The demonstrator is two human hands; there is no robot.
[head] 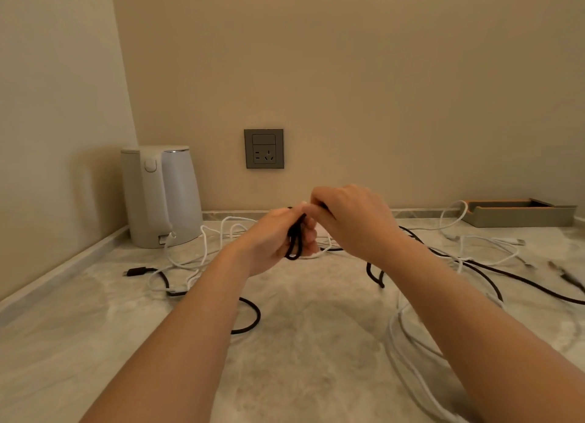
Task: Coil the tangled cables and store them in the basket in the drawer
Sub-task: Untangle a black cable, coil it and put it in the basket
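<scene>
Black and white cables lie tangled across the marble countertop point(300, 327). My left hand point(278, 242) is raised over the counter's middle and grips a small loop bundle of a black cable point(295, 239). My right hand point(351, 217) is just beside it, pinching the same black cable near the top of the loops. The rest of the black cable trails right over the counter point(487, 270) and another black stretch curves under my left forearm point(250, 321). White cables point(202, 248) spread left near the kettle, and more white cable point(408, 353) lies under my right forearm. No basket or drawer is in view.
A white electric kettle point(161, 194) stands in the back left corner. A grey wall socket point(264, 148) sits on the back wall. A shallow grey tray point(519, 213) with a wooden inside lies at the back right. Walls close off the left and rear.
</scene>
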